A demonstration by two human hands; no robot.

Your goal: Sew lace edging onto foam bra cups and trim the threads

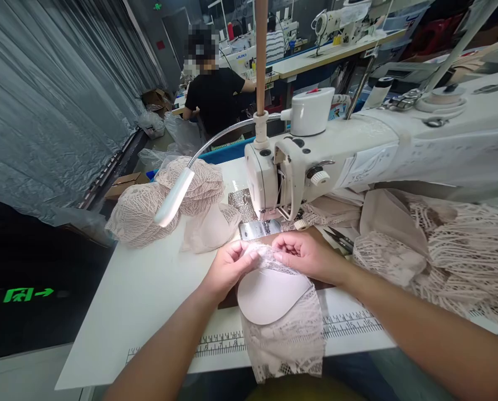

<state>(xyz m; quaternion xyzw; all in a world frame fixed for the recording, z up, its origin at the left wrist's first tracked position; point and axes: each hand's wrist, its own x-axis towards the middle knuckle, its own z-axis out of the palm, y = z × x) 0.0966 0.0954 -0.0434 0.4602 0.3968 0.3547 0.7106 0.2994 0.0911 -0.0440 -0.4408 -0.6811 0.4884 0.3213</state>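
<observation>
Both hands pinch the upper edge of a beige lace piece (288, 340), just in front of the sewing machine's metal plate (253, 230). A smooth, pale bra cup (269, 295) lies on the lace below my fingers. My left hand (230, 264) is closed on the left part of that edge, thumb on top. On the right side, my right hand (305, 253) grips the lace between thumb and fingers. The sewing machine (269, 178) stands right behind them, its needle area above the plate. The lace hangs over the table's front edge.
Stacked lace cups (142, 214) and a single cup (211, 228) lie left of the machine. Scissors (340, 239) and a lace heap (462, 245) are at right. A lamp (176, 195) arches over the table (140, 301). Further back, a person (218, 94) sits at another table.
</observation>
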